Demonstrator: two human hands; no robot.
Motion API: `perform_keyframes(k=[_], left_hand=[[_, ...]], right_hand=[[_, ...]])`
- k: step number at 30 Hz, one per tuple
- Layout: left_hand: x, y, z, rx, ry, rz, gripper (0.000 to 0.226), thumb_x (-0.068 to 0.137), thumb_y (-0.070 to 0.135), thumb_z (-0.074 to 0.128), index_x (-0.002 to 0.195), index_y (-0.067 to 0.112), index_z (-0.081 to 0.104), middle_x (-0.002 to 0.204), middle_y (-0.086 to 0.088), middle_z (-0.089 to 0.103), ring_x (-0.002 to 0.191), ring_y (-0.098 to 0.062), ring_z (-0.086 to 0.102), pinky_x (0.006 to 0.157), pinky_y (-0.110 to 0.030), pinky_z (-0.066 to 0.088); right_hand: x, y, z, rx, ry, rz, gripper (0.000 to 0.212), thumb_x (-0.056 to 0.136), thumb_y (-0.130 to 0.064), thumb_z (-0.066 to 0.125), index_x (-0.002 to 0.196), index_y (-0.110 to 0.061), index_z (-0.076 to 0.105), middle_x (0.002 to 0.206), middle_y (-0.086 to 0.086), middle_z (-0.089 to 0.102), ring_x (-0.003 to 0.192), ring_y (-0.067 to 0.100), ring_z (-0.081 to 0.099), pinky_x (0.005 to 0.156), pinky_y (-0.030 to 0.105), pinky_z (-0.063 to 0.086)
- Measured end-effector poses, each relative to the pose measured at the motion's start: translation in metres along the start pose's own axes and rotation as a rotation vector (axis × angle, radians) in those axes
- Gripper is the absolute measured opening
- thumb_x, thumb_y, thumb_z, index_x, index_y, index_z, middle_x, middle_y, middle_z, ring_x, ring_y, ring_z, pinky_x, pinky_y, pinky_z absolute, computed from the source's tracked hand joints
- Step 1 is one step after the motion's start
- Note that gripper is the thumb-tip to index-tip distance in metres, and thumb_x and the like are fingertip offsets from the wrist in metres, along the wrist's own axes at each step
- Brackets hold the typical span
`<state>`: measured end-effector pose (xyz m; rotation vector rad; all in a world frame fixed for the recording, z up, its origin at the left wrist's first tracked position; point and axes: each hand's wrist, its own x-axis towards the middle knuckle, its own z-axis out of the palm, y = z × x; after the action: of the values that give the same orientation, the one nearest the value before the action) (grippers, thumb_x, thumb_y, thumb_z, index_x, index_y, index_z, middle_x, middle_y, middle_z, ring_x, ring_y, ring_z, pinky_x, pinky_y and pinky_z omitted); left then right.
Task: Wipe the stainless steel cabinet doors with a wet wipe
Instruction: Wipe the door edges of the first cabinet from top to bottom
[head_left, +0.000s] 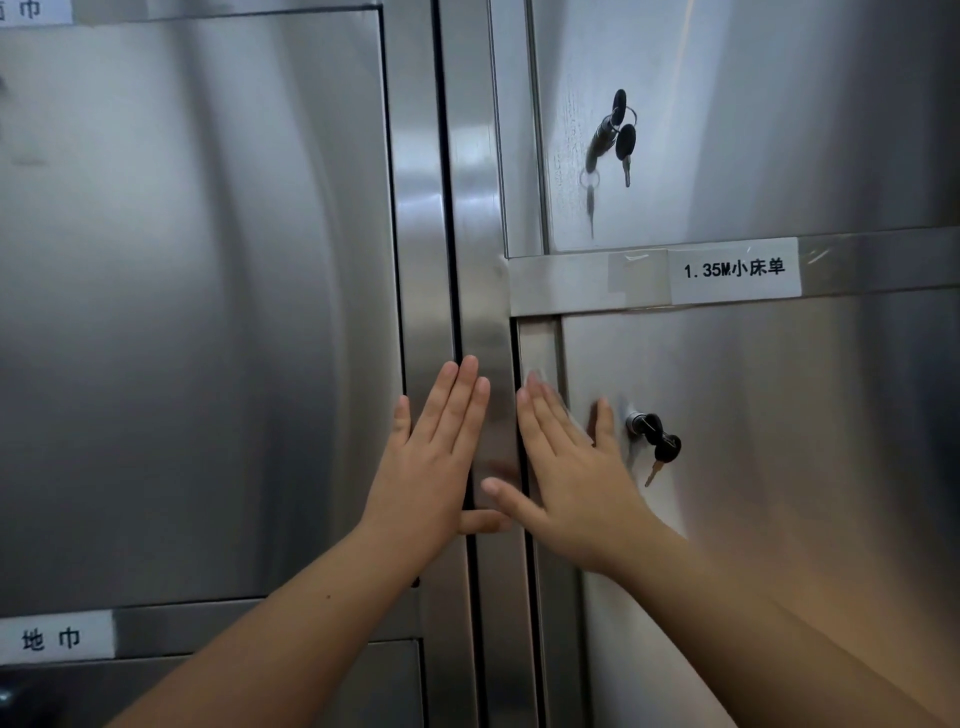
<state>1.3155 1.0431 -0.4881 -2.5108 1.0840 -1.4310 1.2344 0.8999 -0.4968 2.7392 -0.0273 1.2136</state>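
Observation:
Stainless steel cabinet doors fill the view. My left hand (436, 457) lies flat with straight fingers on the right edge of the big left door (197, 312), by the vertical frame strip (483, 322). My right hand (576, 467) is flat on the left edge of the lower right door (779, 467), fingers straight and slightly blurred, just left of its lock. A thin pale strip at its fingertips may be the wet wipe (540, 379); most of it is hidden under the palm, if it is there at all.
A lock with dangling black keys (657, 447) sits right beside my right hand. The upper right door (779, 130) carries another lock with keys (615, 130). White paper labels are taped on the rails: one at the right (735, 270), one at the lower left (54, 638).

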Motion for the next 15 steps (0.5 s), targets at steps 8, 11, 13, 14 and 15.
perform_keyframes(k=[8,11,13,14,15], left_hand=[[-0.009,-0.001,0.003,0.005,0.030,0.046,0.125,0.066,0.076,0.049,0.133,0.014,-0.037,0.140,-0.005,-0.046,0.131,-0.022,-0.040,0.108,-0.043,-0.021],[-0.021,0.002,0.009,0.022,0.010,0.063,0.128,0.066,0.076,0.053,0.134,0.015,-0.037,0.141,-0.005,-0.044,0.132,-0.022,-0.038,0.105,-0.042,-0.025],[-0.029,0.004,0.013,0.023,-0.014,0.065,0.132,0.064,0.077,0.054,0.134,0.013,-0.038,0.141,-0.006,-0.045,0.132,-0.022,-0.039,0.105,-0.043,-0.023],[-0.032,0.005,0.014,0.024,-0.027,0.066,0.134,0.063,0.078,0.054,0.134,0.012,-0.039,0.141,-0.006,-0.046,0.132,-0.022,-0.039,0.106,-0.044,-0.022],[-0.036,0.006,0.016,0.025,-0.044,0.068,0.136,0.062,0.079,0.053,0.133,0.011,-0.040,0.140,-0.006,-0.047,0.131,-0.022,-0.040,0.107,-0.045,-0.020]], right_hand=[[-0.012,-0.006,0.016,0.042,0.035,0.045,0.082,0.078,-0.071,-0.002,0.137,-0.021,-0.029,0.144,-0.004,-0.038,0.134,0.007,-0.033,0.103,0.041,-0.031],[-0.031,-0.008,0.029,0.016,-0.007,0.046,0.080,0.079,-0.070,-0.006,0.137,-0.021,-0.030,0.144,-0.004,-0.038,0.133,0.005,-0.035,0.104,0.042,-0.031],[-0.038,-0.010,0.033,0.018,-0.020,0.056,0.078,0.081,-0.070,-0.006,0.137,-0.022,-0.031,0.144,-0.005,-0.039,0.132,0.005,-0.036,0.104,0.041,-0.031],[-0.039,-0.010,0.033,0.021,-0.022,0.059,0.077,0.083,-0.070,-0.004,0.138,-0.022,-0.030,0.144,-0.004,-0.039,0.132,0.005,-0.036,0.104,0.041,-0.030],[-0.038,-0.009,0.032,0.019,-0.020,0.058,0.077,0.085,-0.070,-0.003,0.139,-0.022,-0.029,0.144,-0.004,-0.038,0.132,0.005,-0.036,0.105,0.040,-0.030]])
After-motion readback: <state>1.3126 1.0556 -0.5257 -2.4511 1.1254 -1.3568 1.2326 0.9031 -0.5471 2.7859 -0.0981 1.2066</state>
